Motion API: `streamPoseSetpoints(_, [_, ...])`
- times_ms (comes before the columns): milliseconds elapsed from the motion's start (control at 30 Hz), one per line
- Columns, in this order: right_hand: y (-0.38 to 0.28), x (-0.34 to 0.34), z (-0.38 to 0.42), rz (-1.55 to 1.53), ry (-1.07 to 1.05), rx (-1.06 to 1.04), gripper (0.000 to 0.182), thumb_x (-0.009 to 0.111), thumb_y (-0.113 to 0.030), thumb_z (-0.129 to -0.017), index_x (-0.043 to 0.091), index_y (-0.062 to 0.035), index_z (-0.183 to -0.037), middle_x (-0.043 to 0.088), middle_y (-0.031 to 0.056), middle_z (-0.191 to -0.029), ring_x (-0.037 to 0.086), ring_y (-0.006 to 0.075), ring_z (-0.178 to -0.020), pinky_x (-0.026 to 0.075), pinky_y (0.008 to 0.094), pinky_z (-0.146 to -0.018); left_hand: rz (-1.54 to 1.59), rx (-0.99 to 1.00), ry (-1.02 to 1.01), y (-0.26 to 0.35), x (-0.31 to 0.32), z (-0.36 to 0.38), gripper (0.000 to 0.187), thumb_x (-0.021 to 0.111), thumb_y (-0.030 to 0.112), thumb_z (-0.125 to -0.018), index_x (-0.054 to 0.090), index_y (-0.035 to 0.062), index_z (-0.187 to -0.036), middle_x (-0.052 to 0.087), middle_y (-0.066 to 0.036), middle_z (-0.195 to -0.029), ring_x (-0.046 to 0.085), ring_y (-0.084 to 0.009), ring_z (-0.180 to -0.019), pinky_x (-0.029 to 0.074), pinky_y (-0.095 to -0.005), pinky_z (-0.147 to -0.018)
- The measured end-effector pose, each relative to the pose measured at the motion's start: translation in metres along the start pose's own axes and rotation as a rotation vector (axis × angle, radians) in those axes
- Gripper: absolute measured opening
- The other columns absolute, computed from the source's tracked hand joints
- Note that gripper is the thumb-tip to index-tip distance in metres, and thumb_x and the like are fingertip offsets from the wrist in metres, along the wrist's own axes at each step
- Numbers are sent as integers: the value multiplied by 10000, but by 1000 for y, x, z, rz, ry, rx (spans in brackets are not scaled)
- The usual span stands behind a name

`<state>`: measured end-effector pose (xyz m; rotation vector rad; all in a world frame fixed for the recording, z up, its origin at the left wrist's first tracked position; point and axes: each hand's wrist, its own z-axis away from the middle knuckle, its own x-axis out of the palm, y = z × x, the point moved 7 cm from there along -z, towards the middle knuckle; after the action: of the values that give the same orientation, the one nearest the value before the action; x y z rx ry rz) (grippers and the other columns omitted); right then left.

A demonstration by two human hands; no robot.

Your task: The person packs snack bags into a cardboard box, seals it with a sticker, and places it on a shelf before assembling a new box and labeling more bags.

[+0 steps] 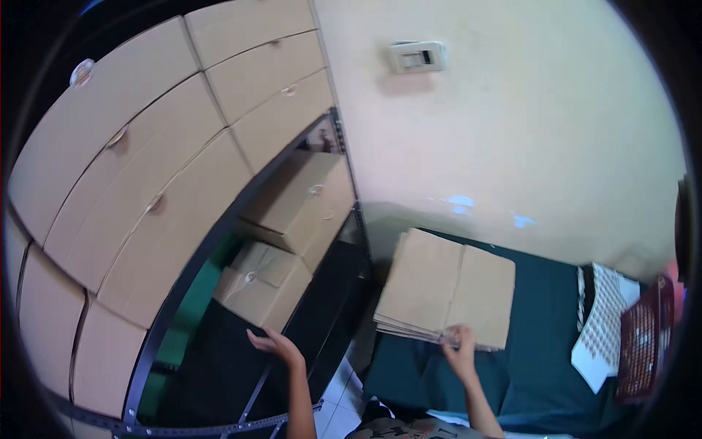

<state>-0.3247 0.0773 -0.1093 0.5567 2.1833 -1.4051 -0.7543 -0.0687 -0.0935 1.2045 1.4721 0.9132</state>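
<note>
A stack of flattened cardboard boxes (439, 285) lies on the dark green cloth of a table. My right hand (459, 347) is at the stack's front edge, its fingers closed on something small and clear-looking that I cannot make out. My left hand (276, 347) is raised over the black shelf surface, with its fingers apart and nothing in it. Just beyond it on the shelf sits a small closed carton (256, 282). Larger cartons (314, 208) are stacked behind that one.
A black metal rack (212, 241) on the left carries several cartons (168, 212). The green-covered table (537, 351) holds a white patterned sheet (603, 325) and a dark red basket-like object (645, 340) at right. A switch plate (418, 57) is on the wall.
</note>
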Motion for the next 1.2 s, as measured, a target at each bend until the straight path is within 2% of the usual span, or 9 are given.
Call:
streamPoseSetpoints(100, [71, -47, 16, 141, 359, 407, 497, 692, -183, -692, 457, -40, -1106, 446, 196, -1073, 476, 347, -974, 413, 407, -823, 50, 345, -285, 14, 15, 78, 505, 487, 142, -878, 270, -30, -1300, 231, -216, -1344, 317, -339, -1223, 288, -442, -1010])
streamPoseSetpoints(167, [129, -56, 38, 91, 519, 860, 617, 728, -240, -672, 404, -53, -1163, 376, 192, -1143, 443, 355, -1031, 422, 431, -835, 141, 176, -734, 17, 17, 148, 493, 524, 64, -847, 303, 16, -1285, 243, -180, -1340, 321, -304, -1228, 352, -415, -963])
streamPoseSetpoints(233, [163, -55, 44, 78, 557, 1029, 698, 769, -277, -616, 396, -51, -1160, 367, 184, -1151, 449, 349, -1028, 432, 426, -838, 187, 243, -1053, -1, 14, 207, 490, 544, 57, -833, 323, 47, -1270, 260, -149, -1331, 351, -279, -1215, 390, -401, -925])
streamPoseSetpoints(300, [156, -66, 36, 184, 543, 984, 728, 787, -296, -588, 398, -48, -1150, 367, 181, -1147, 449, 348, -1032, 434, 423, -839, 280, -16, -1272, -17, -1, 246, 504, 567, 55, -819, 339, 52, -1268, 299, -137, -1309, 423, -260, -1164, 421, -377, -892])
streamPoseSetpoints(633, [133, -71, 109, 404, 549, 1160, 801, 834, -371, -517, 406, 8, -1079, 486, 171, -1036, 503, 335, -992, 451, 452, -803, 260, -111, -1444, -72, -25, 244, 462, 558, 28, -810, 376, 45, -1235, 460, -129, -1218, 510, -229, -1055, 434, -358, -864])
streamPoseSetpoints(700, [158, -48, 140, -47, 606, 957, 677, 799, -347, -619, 446, 5, -1076, 553, 126, -933, 587, 247, -806, 507, 368, -684, 174, 10, -1434, -75, -24, 232, 472, 548, 10, -806, 370, 52, -1241, 476, -121, -1200, 513, -228, -1046, 432, -379, -860])
streamPoseSetpoints(767, [121, -30, 169, -752, 345, 1005, 436, 712, -273, -755, 493, 6, -1008, 581, 76, -793, 575, 158, -606, 498, 278, -550, 157, -18, -1468, -75, -21, 229, 460, 560, 91, -839, 361, 59, -1252, 482, -119, -1204, 510, -235, -1059, 425, -401, -875])
streamPoseSetpoints(867, [64, 1, 220, -1172, 142, 1069, 274, 604, -253, -852, 522, -25, -979, 591, 58, -798, 559, 123, -566, 472, 240, -506, 158, -845, -1703, -91, -25, 257, 504, 475, 339, -918, 296, 71, -1306, 450, -140, -1255, 468, -293, -1154, 415, -432, -914])
streamPoseSetpoints(1200, [-47, -10, 243, -1718, -57, 934, 249, 535, -230, -898, 485, -30, -1037, 570, 71, -816, 536, 129, -699, 459, 261, -653, 540, -736, -2006, 24, -15, 320, 548, 394, 185, -948, 50, 177, -1374, 307, -170, -1341, 463, -346, -1148, 401, -523, -934])
